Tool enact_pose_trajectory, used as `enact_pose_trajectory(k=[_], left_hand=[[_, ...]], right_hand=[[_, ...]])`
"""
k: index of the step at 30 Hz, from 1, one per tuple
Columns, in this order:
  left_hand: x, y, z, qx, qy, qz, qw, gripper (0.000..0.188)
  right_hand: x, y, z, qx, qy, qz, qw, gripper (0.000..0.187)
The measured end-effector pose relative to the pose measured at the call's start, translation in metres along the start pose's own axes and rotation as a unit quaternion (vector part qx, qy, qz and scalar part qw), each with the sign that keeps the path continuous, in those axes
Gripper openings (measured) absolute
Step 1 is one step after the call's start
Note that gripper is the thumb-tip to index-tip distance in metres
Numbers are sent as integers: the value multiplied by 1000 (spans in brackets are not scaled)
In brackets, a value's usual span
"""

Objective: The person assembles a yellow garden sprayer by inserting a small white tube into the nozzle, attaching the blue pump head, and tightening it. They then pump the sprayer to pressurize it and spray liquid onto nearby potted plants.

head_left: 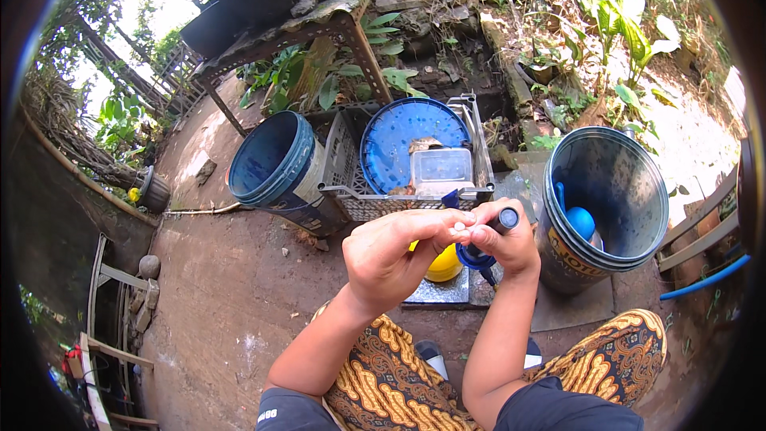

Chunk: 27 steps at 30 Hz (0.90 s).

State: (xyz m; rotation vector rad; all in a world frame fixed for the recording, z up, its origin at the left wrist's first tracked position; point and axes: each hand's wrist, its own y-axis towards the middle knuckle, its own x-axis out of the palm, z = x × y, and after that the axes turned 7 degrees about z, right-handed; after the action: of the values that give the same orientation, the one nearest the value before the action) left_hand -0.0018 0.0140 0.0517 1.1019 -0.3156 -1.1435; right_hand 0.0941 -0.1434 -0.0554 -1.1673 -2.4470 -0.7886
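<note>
above yellow container (pixel 445 270), left hand (pixel 387 251) and right hand (pixel 515 246) pinched, seemingly on small pale piece (pixel 459 228); likely fine adjusting; next wants steady fingertips.

Big ltrs (pixel 578 259), partly legible, on dk bucket (pixel 624 195) R of R hand (pixel 511 247); sm. lt print (pixel 270 413) on L sleeve (pixel 299 411) below L hand (pixel 387 255).

Crate (pixel 371 206): was flanked by left bucket (pixel 299 199), right bucket (pixel 570 255)
Lid (pixel 395 144): was set at crate, overlapped by box (pixel 441 166)
Table (pixel 339 17): was placed behind the left bucket
Left hand (pixel 387 255), right hand (pixel 511 243): were held before the crate
</note>
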Motion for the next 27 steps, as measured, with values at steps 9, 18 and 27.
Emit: enact_pose_trajectory(k=[9,18,27], left_hand=[[-8,6,0,-7,66,-61,996,11],[-18,11,-7,-70,121,-116,983,12],[-11,6,-9,-25,71,-58,995,6]], right_hand=[[-3,2,3,8,-36,0,999,21],[-9,2,2,46,-112,25,992,21],[-3,4,8,-25,-65,27,997,28]])
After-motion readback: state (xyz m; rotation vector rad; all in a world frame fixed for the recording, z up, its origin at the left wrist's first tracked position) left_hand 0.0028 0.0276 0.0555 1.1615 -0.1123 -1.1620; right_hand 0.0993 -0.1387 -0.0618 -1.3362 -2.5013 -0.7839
